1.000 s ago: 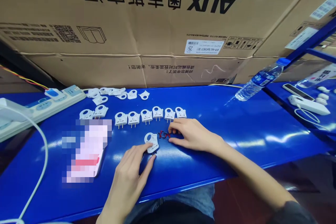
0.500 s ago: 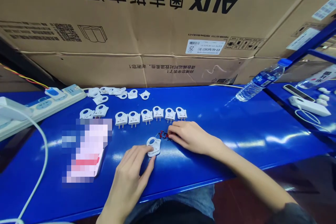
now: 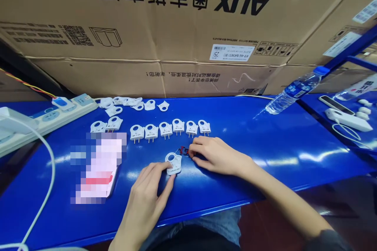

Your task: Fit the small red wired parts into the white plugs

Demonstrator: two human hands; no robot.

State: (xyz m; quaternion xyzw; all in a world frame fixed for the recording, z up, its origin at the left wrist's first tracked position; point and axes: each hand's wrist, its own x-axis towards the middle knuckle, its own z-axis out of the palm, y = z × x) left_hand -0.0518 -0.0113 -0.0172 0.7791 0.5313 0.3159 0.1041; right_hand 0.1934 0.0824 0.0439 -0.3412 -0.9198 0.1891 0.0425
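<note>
My left hand (image 3: pixel 147 200) rests on the blue table (image 3: pixel 265 145) and pinches a white plug shell (image 3: pixel 173 163) between thumb and fingers. My right hand (image 3: pixel 215 153) lies just to the right, its curled fingertips closed on a small cluster of red and dark parts (image 3: pixel 183 151) beside the shell. Behind the hands a row of several white plugs (image 3: pixel 171 128) with metal prongs stands in a line. More white plug shells (image 3: pixel 132 104) lie loose at the back left.
A large cardboard box (image 3: pixel 176 31) walls off the back of the table. A white power strip (image 3: pixel 53 115) with a cable lies at the left, a blurred flat object (image 3: pixel 97 168) in front of it. A water bottle (image 3: pixel 294 91) lies at the right, near a second strip (image 3: pixel 349 119).
My left hand has turned the white plug shell slightly and shifted it a little right. My right hand's fingertips have drawn closer around the small red parts.
</note>
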